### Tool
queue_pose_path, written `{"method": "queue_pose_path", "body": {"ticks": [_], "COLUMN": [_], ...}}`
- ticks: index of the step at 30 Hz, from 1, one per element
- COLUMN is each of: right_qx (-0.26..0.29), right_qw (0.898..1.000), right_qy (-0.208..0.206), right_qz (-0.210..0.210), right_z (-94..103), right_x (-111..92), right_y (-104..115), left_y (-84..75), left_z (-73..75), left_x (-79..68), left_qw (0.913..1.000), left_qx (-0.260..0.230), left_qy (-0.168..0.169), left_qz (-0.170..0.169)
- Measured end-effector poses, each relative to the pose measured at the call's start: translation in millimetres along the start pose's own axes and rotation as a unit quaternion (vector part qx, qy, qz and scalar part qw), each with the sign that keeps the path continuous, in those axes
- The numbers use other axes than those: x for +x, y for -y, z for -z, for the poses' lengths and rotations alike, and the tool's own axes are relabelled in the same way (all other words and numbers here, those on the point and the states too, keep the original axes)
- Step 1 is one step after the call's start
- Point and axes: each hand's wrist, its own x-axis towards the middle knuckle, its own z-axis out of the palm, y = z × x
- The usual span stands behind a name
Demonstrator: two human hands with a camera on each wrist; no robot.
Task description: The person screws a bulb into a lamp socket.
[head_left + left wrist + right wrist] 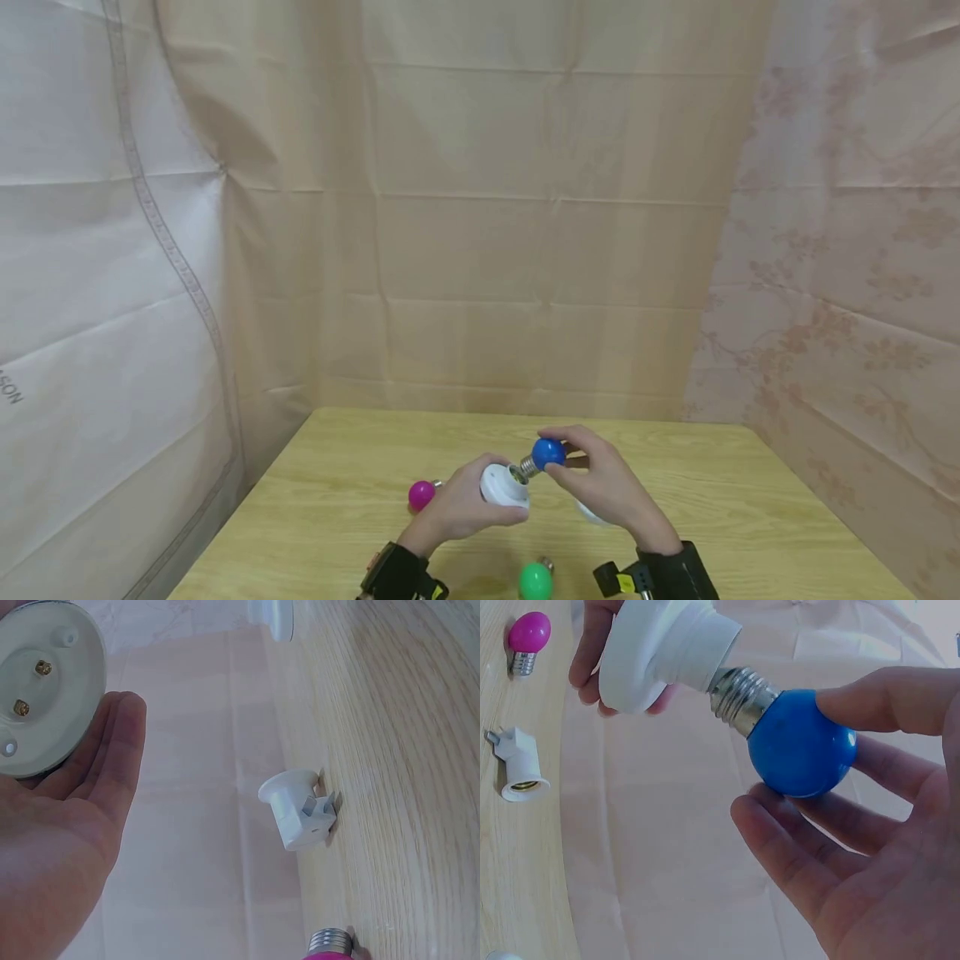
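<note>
In the head view, my left hand [463,500] grips a round white lamp holder [504,487] above the table. Two brass screws show on the holder's underside [49,682] in the left wrist view. My right hand [603,479] pinches a blue light bulb [802,742] by its glass between thumb and fingers. The bulb's metal screw base [741,697] points at the holder and is tilted; its tip is at the rim of the holder's mouth. How far it sits inside I cannot tell.
On the wooden table [750,500] lie a pink bulb [422,495] at left and a green bulb [536,582] near the front. A white plug-in bulb socket [300,810] lies there too. Another white thing [591,513] is partly hidden by my right hand. Cloth hangs behind [540,250].
</note>
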Motion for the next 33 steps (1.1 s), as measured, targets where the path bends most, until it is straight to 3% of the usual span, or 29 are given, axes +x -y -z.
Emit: {"method": "queue_pose_path", "body": {"ticks": [8,13,17,24,33], "right_qx": [0.009,0.018,0.016,0.001,-0.003], "right_qw": [0.997,0.992,0.993,0.994,0.996], "right_qy": [0.035,0.067,0.077,0.082,0.080], "right_qz": [0.064,0.102,0.093,0.075,0.035], "right_z": [-0.7,0.2,1.2,-3.0,-5.9], "right_x": [0,-3,-6,-3,-2], "right_y": [4,19,25,3,-1], "left_y": [0.2,-0.2,-0.6,1.6,2.9], "left_z": [-1.8,-3.3,-4.2,-5.4,-5.2], "left_x": [-0.3,-0.3,-0.7,-0.7,-0.8], "left_qw": [0.9999,0.9997,0.9996,0.9995,0.9993], "left_qx": [-0.003,0.003,0.014,0.006,0.013], "left_qy": [0.015,0.025,0.025,0.030,0.034], "left_qz": [0.002,0.006,0.009,0.005,0.008]}}
